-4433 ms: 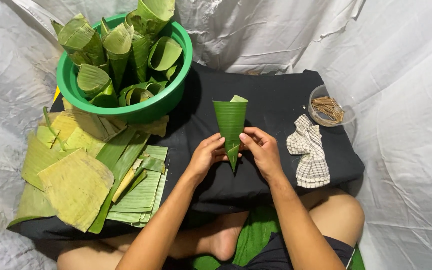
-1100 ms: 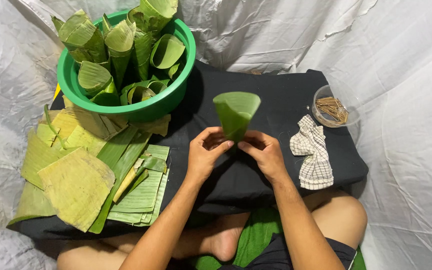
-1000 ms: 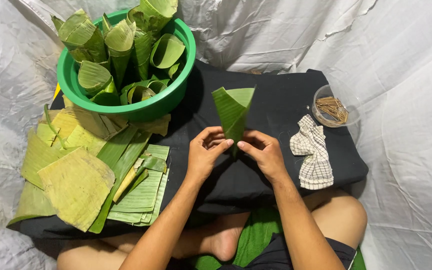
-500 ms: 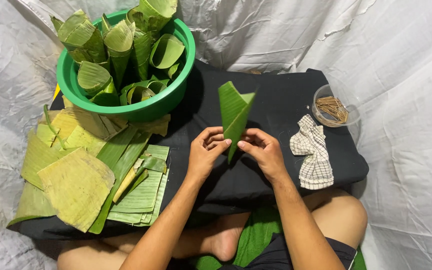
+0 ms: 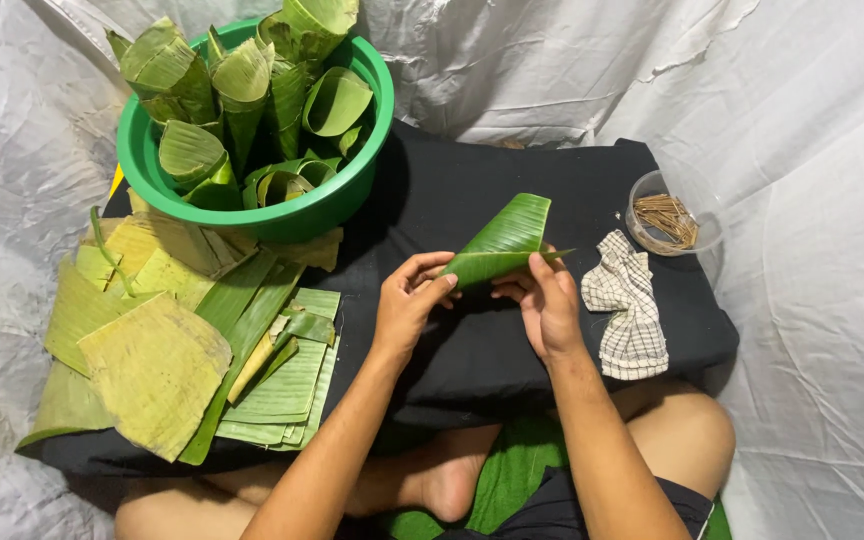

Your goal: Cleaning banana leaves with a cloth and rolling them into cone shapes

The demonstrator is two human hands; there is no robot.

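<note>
Both my hands hold a green banana-leaf cone (image 5: 505,240) above the black cloth. The cone lies tilted, its point at my left hand (image 5: 410,301) and its wide mouth up to the right. My left hand pinches the pointed end between thumb and fingers. My right hand (image 5: 547,303) grips the cone's lower edge from below, thumb on top. A thin strip of leaf sticks out to the right past my right fingers.
A green basin (image 5: 350,205) full of finished leaf cones stands at the back left. Flat cut banana leaves (image 5: 157,355) are piled at the left. A checked cloth (image 5: 628,310) and a clear bowl of thin sticks (image 5: 664,218) lie at the right. White sheeting surrounds the black cloth (image 5: 552,170).
The cone stood upright with its point down half a second ago. It now lies tipped over to the right, and my right hand has shifted up under it.
</note>
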